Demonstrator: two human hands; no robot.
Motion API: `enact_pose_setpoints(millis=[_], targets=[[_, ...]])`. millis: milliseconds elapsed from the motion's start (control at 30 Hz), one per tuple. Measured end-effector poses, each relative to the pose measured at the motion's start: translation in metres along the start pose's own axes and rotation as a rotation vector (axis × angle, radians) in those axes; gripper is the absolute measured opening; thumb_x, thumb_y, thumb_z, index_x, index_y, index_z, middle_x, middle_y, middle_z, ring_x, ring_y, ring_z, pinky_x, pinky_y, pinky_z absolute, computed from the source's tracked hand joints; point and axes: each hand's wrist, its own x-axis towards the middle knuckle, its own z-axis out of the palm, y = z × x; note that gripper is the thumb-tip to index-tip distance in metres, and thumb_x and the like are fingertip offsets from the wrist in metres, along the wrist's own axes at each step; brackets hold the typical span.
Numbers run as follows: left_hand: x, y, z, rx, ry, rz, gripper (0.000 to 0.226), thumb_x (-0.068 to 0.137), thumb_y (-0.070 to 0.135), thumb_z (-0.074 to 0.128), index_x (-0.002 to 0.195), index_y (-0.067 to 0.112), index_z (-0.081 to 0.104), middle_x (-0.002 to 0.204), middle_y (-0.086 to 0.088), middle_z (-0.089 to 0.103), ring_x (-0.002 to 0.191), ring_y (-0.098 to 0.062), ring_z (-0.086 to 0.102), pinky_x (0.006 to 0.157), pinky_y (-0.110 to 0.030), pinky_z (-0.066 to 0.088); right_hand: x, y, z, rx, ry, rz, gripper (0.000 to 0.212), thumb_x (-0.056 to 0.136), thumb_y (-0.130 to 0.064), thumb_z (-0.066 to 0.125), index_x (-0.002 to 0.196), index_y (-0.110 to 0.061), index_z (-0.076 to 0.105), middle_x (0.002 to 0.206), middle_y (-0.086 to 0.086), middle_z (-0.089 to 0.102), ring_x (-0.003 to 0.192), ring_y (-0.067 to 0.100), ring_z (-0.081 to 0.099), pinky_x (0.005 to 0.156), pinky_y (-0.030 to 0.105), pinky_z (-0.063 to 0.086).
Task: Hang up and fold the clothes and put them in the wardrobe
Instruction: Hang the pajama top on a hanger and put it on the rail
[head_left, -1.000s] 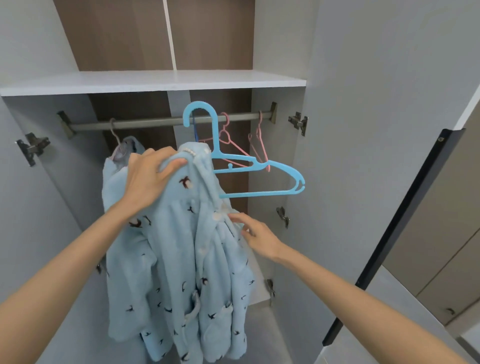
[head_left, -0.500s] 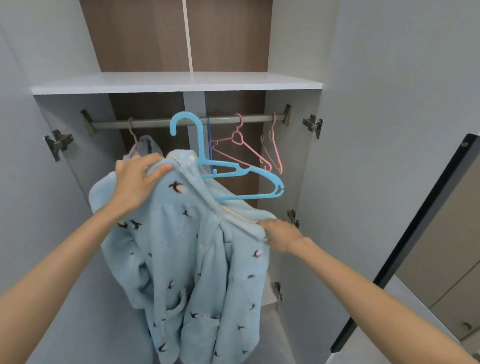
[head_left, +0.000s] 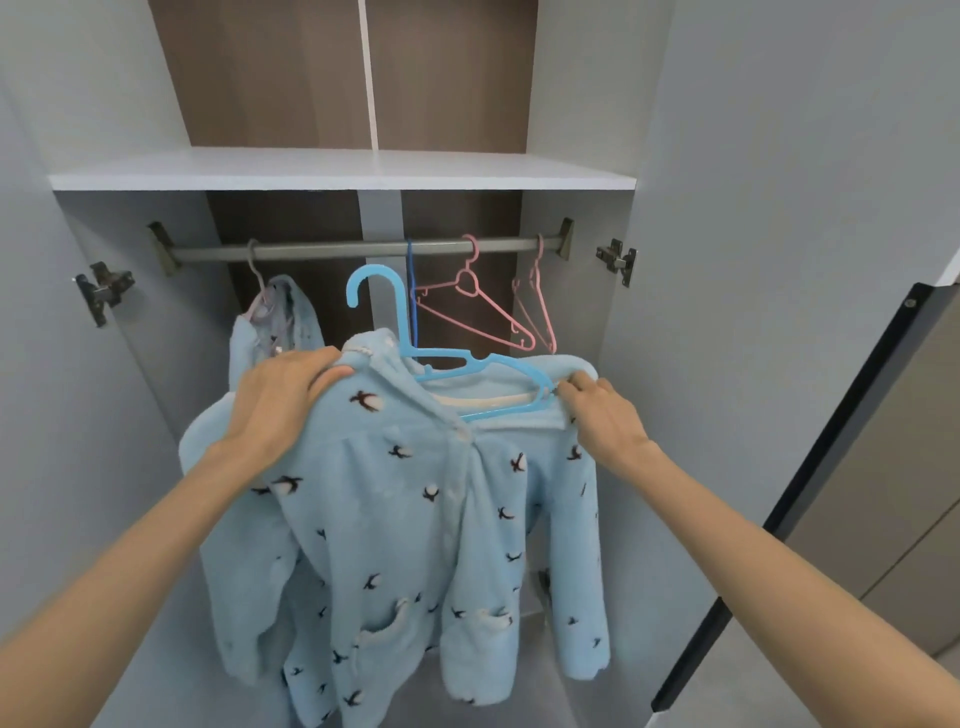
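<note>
Since the earlier frame the right hand (head_left: 602, 421) has pulled the right shoulder of the fleece jacket (head_left: 415, 519) over the right end of the blue hanger (head_left: 397, 312), so the jacket now spreads across both arms of the hanger. Its fingers pinch the fabric at this end. The left hand (head_left: 280, 400) grips the left shoulder of the jacket, fingers together and curled over the cloth. The jacket is in front of the open wardrobe (head_left: 727, 208), below the rail (head_left: 322, 251), and the hook of the hanger is free, not on the rail. On the rail hang another blue garment (head_left: 270, 338) at the left and two pink hangers (head_left: 472, 306) at the right
</note>
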Motion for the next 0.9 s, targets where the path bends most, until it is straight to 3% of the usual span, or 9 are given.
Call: enact_pose_setpoints(millis=[133, 233, 333, 400, 467, 567, 733, 900], targets=[[-0.001, 0.005, 0.003, 0.015, -0.014, -0.073, 0.031, 0.099, 0.04, 0.044, 0.075, 0.021, 0.05, 0.064, 0.01, 0.051, 0.06, -0.005, 0.042, 0.049, -0.019, 0.023, 0.002, 0.002, -0.007, -0.075, -0.03, -0.001, 0.043, 0.083, 0.008, 0.05, 0.122, -0.01, 0.047, 0.133, 0.007, 0.037, 0.111, 0.028, 0.041, 0.064, 0.035, 0.047], [-0.001, 0.009, 0.003, -0.022, -0.115, 0.041, 0.032, 0.098, 0.045, 0.042, 0.079, 0.023, 0.053, 0.071, 0.009, 0.057, 0.068, -0.011, 0.052, 0.053, -0.025, 0.029, 0.006, 0.001, -0.019, -0.102, -0.035, -0.007, 0.049, 0.085, 0.004, 0.054, 0.13, -0.012, 0.046, 0.14, 0.007, 0.031, 0.115, 0.027, 0.038, 0.064, 0.032, 0.045], [-0.001, 0.024, 0.009, 0.077, -0.2, 0.154, 0.043, 0.095, 0.056, 0.029, 0.081, 0.023, 0.054, 0.077, 0.005, 0.059, 0.073, -0.016, 0.056, 0.055, -0.029, 0.036, 0.009, -0.006, -0.032, -0.094, 0.009, -0.042, 0.04, 0.089, 0.0, 0.054, 0.127, -0.008, 0.046, 0.138, 0.009, 0.031, 0.114, 0.028, 0.039, 0.068, 0.033, 0.045], [0.001, 0.038, 0.015, 0.064, -0.221, 0.109, 0.036, 0.098, 0.051, 0.035, 0.082, 0.023, 0.052, 0.078, 0.005, 0.059, 0.076, -0.018, 0.057, 0.058, -0.033, 0.044, 0.009, -0.017, -0.041, -0.013, 0.022, -0.068, 0.033, 0.091, 0.001, 0.049, 0.124, -0.006, 0.049, 0.134, 0.011, 0.036, 0.114, 0.031, 0.041, 0.076, 0.038, 0.045], [0.004, 0.049, 0.022, 0.036, -0.226, 0.026, 0.027, 0.099, 0.044, 0.04, 0.081, 0.024, 0.047, 0.077, 0.007, 0.054, 0.078, -0.019, 0.058, 0.062, -0.037, 0.046, 0.01, -0.03, -0.049, -0.056, 0.065, -0.151, 0.031, 0.089, 0.003, 0.048, 0.118, -0.005, 0.051, 0.136, 0.009, 0.035, 0.115, 0.029, 0.039, 0.067, 0.034, 0.038], [0.005, 0.057, 0.03, 0.008, -0.201, -0.087, 0.024, 0.099, 0.043, 0.04, 0.081, 0.027, 0.042, 0.073, 0.008, 0.049, 0.075, -0.02, 0.056, 0.059, -0.038, 0.043, 0.013, -0.042, -0.058, -0.174, 0.134, -0.24, 0.032, 0.084, 0.007, 0.053, 0.113, -0.006, 0.054, 0.138, 0.006, 0.035, 0.113, 0.026, 0.037, 0.06, 0.027, 0.03], [0.007, 0.047, 0.028, -0.062, -0.066, -0.2, 0.025, 0.098, 0.047, 0.041, 0.08, 0.031, 0.044, 0.064, 0.01, 0.045, 0.065, -0.014, 0.046, 0.051, -0.027, 0.024, 0.015, -0.03, -0.066, -0.321, 0.146, -0.237, 0.037, 0.087, 0.002, 0.046, 0.119, -0.014, 0.056, 0.14, 0.001, 0.039, 0.117, 0.026, 0.04, 0.079, 0.031, 0.036], [0.014, 0.051, 0.03, -0.168, -0.125, -0.089, 0.014, 0.095, 0.052, 0.042, 0.082, 0.046, 0.044, 0.065, 0.016, 0.049, 0.067, -0.008, 0.048, 0.054, -0.025, 0.029, 0.02, -0.025, -0.064, -0.217, 0.099, -0.168, 0.043, 0.088, 0.004, 0.049, 0.128, -0.014, 0.051, 0.141, 0.002, 0.036, 0.116, 0.025, 0.036, 0.058, 0.026, 0.031]])
